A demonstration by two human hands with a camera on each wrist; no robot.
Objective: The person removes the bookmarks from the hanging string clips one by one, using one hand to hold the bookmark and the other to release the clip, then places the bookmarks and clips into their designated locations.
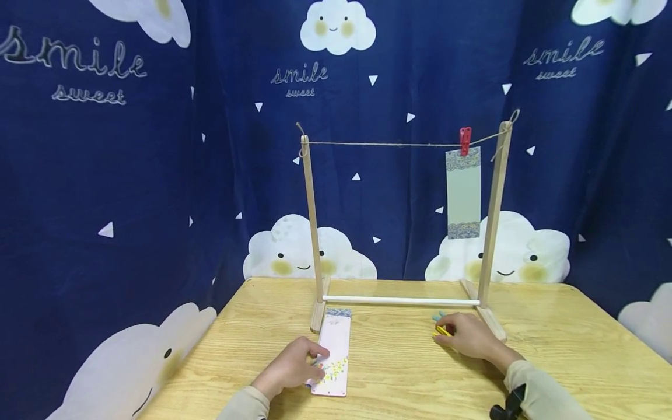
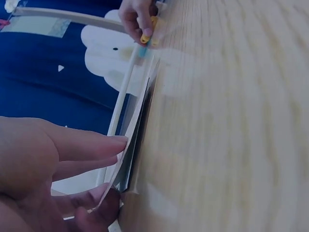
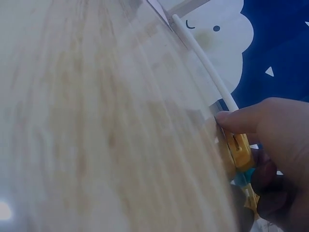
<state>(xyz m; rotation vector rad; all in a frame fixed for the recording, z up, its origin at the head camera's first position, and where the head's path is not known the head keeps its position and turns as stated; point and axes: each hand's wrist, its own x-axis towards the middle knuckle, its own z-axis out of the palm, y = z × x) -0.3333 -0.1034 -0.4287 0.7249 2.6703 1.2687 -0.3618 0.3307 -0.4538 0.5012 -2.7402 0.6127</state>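
Observation:
A long white paper card (image 1: 333, 338) with yellow flowers lies on the table at the left foot of the wooden stand. My left hand (image 1: 294, 367) grips its left edge, fingers on its face and curled at its rim. The left wrist view shows the card (image 2: 131, 126) slightly raised over a darker layer. On the right, my right hand (image 1: 469, 336) pinches a yellow clothespin (image 1: 443, 331) just above the table. The right wrist view shows this yellow clothespin (image 3: 240, 151) between thumb and fingers. Beside it is a light blue clothespin (image 1: 437, 316).
Behind the hands stands a wooden frame (image 1: 496, 216) with a white bottom rod (image 1: 401, 301) and a string (image 1: 383, 144) across its top. A red clothespin (image 1: 465, 140) holds a pale green card (image 1: 464, 195) on that string. A dark blue curtain (image 1: 262, 175) hangs behind.

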